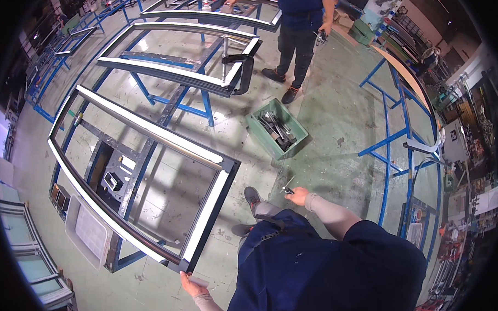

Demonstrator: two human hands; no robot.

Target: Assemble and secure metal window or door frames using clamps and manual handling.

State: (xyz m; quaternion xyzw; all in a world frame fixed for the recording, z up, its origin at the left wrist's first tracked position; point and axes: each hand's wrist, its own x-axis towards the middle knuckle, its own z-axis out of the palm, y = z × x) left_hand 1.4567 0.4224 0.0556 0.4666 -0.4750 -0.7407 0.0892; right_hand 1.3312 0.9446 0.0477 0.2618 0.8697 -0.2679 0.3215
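A long window frame (149, 128) with white strips and dark edges lies slanted across blue trestles in front of me on the left. At its near corner, my left hand (194, 285) has its fingers closed on the edge. My right hand (298, 196) is held out to the right of the frame, apart from it. Its fingers are wrapped round a small dark hand tool (287, 190) with a thin light rod sticking out; the exact kind is too small to make out.
A green crate (276, 130) of dark metal pieces stands on the floor ahead. Beyond it a co-worker (299, 33) stands by more frames, one bearing a large clamp (245, 73). A grey plastic tub (89, 231) sits at left, blue racks (388, 134) at right.
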